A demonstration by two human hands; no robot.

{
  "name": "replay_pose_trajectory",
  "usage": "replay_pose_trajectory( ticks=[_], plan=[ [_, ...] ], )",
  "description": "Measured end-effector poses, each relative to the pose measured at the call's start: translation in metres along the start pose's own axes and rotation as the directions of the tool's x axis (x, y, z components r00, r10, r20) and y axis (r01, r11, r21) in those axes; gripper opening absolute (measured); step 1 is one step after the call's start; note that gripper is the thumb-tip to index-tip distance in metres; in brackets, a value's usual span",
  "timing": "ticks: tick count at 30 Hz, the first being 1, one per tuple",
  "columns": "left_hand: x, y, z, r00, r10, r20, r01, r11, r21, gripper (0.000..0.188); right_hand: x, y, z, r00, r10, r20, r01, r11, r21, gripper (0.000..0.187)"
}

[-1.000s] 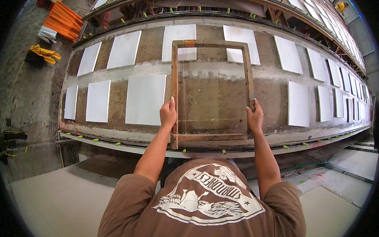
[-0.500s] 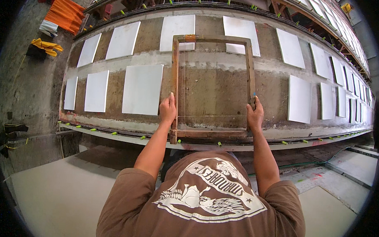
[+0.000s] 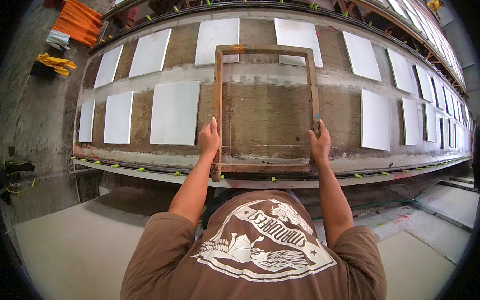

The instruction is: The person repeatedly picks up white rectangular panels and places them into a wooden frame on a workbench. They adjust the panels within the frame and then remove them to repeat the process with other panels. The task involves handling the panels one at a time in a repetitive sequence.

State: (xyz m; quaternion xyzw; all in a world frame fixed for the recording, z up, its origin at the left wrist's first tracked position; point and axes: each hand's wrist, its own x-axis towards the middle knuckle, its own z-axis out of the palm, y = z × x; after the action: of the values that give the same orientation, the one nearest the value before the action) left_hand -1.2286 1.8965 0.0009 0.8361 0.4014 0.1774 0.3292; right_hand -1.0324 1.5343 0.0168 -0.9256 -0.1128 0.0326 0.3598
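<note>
A rectangular wooden frame (image 3: 270,49) is between my hands, above a long brown-stained worktable (image 3: 262,108). My left hand (image 3: 209,139) is closed round the near part of its left bar, thumb up. On the opposite bar my right hand (image 3: 320,143) grips at about the same height, beside a small blue mark. Two thin pale lines run across the opening, one near the left bar and one near the bottom bar. Through the opening the stained tabletop shows. The frame's far bar overlaps the near edges of two white sheets (image 3: 218,39) (image 3: 298,38). Whether the frame touches the table I cannot tell.
White sheets lie in two rows, including one left of the frame (image 3: 174,113) and one right (image 3: 376,120). Bright green clips (image 3: 177,173) line the table's rails. Orange cloth (image 3: 77,21) and yellow gloves (image 3: 56,63) are at far left. Another table (image 3: 400,13) stands beyond.
The table and sheets have shifted slightly left in view, the frame and my hands a little less. Both hands keep their hold on the frame.
</note>
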Motion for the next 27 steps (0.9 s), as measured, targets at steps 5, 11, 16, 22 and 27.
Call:
replay_pose_trajectory(
  ticks=[5, 11, 16, 22, 27],
  plan=[
    [0.002, -0.001, 0.001, 0.997, -0.038, 0.068, 0.036, 0.999, 0.029, 0.059, -0.003, 0.005, 0.001, 1.000, 0.004, -0.013, -0.005, 1.000, -0.014, 0.064],
    [0.001, 0.004, 0.000, 0.998, 0.013, 0.062, -0.014, 1.000, 0.017, 0.058, -0.005, -0.002, -0.003, 1.000, 0.031, -0.003, -0.031, 0.999, -0.026, 0.063],
    [0.000, 0.000, 0.002, 0.991, 0.131, 0.018, -0.132, 0.983, 0.129, 0.052, -0.004, -0.014, -0.006, 0.996, 0.084, 0.016, -0.083, 0.995, -0.054, 0.062],
    [-0.006, 0.012, -0.007, 0.988, 0.142, 0.065, -0.151, 0.973, 0.172, 0.051, -0.009, -0.004, -0.001, 0.998, 0.062, -0.020, -0.062, 0.997, -0.041, 0.063],
    [-0.003, 0.002, -0.002, 0.985, 0.165, 0.049, -0.171, 0.968, 0.182, 0.048, -0.008, -0.018, -0.003, 0.995, 0.083, -0.046, -0.088, 0.990, -0.112, 0.064]
  ],
)
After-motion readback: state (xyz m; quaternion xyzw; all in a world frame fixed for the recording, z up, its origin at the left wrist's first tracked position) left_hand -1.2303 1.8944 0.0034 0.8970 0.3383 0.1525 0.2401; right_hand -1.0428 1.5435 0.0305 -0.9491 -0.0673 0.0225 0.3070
